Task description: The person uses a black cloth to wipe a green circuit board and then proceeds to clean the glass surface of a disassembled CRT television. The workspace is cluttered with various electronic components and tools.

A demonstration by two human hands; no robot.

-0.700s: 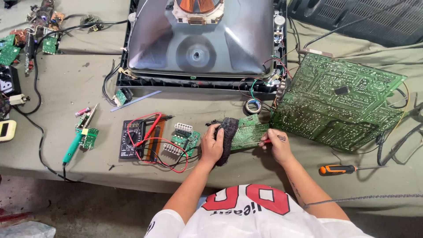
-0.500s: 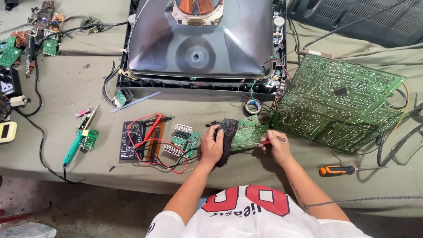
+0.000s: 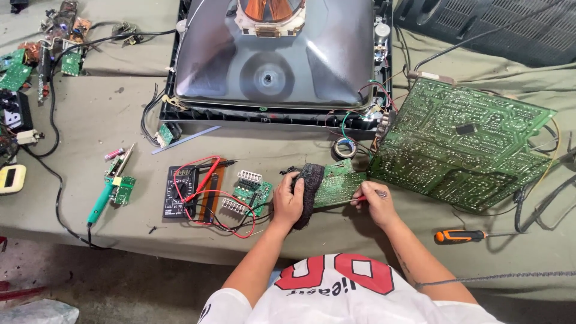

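Both hands: left hand (image 3: 288,201) cloth-gripping small board (image 3: 338,187).

A broad desk (image 3: 90,114) draped in a creased olive-green cloth fills nearly the whole view, its front edge running across below the big grey glass picture tube (image 3: 273,57) that lies face down at the desk's far middle. Below that edge, on the tube's near left, a strip of dusty, stained grey concrete floor (image 3: 120,288) shows. Even, soft daylight falls over everything, without hard shadows.

Small green circuit board (image 3: 339,187), flat on table, dark cloth (image 3: 310,193) at its left end.
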